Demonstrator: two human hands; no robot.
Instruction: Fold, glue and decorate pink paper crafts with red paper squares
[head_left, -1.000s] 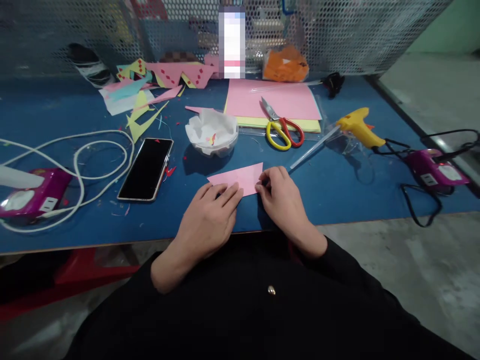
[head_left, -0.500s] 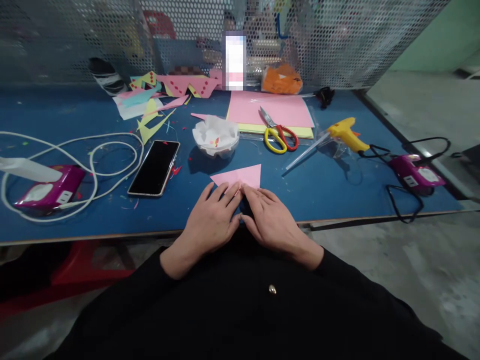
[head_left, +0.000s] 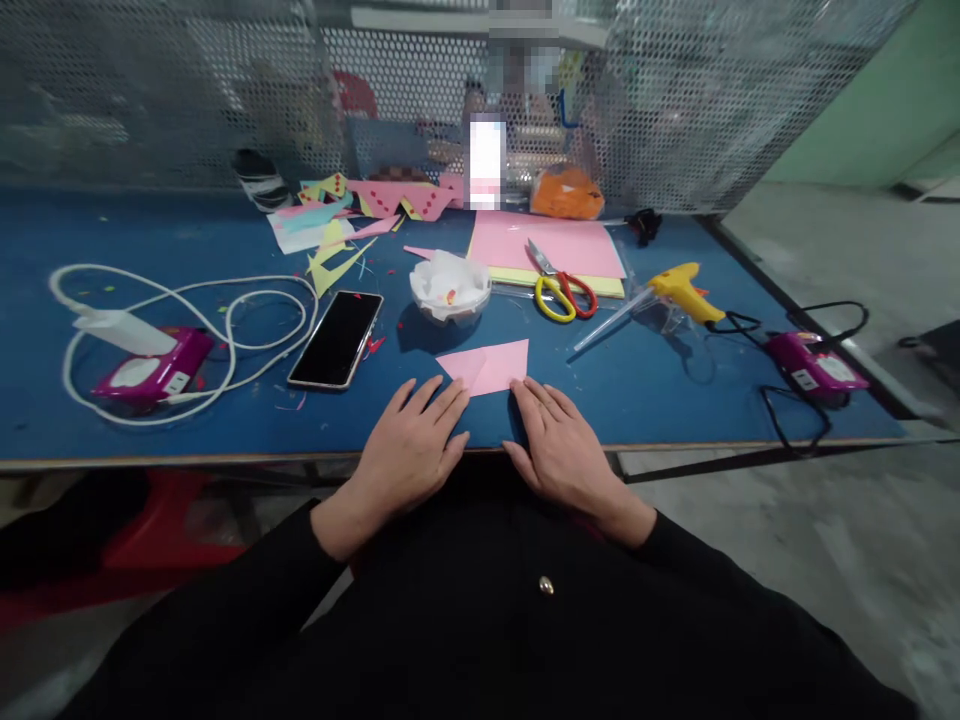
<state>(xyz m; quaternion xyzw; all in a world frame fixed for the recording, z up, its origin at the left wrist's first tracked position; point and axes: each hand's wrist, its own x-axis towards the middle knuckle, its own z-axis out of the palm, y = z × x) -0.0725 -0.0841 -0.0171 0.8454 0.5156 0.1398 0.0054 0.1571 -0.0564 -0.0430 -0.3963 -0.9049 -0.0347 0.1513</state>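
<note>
A folded piece of pink paper (head_left: 495,367) lies on the blue table near its front edge. My left hand (head_left: 412,440) rests palm down, its fingertips on the paper's lower left edge. Flat on the right side, my right hand (head_left: 559,440) touches the lower right corner with its fingertips. Both hands have their fingers stretched out and grip nothing. Just beyond the paper stands a white paper-lined bowl (head_left: 451,290) with small red and yellow bits in it.
Scissors (head_left: 561,290) lie on stacked pink and yellow sheets (head_left: 544,240). A yellow glue gun (head_left: 686,290) and purple socket block (head_left: 814,365) are right. A phone (head_left: 337,340), white cable and second purple block (head_left: 154,370) are left. Paper scraps (head_left: 334,255) lie behind.
My hands have moved apart along the paper's front edge, uncovering more of the pink paper and its fold. The camera view has shifted slightly.
</note>
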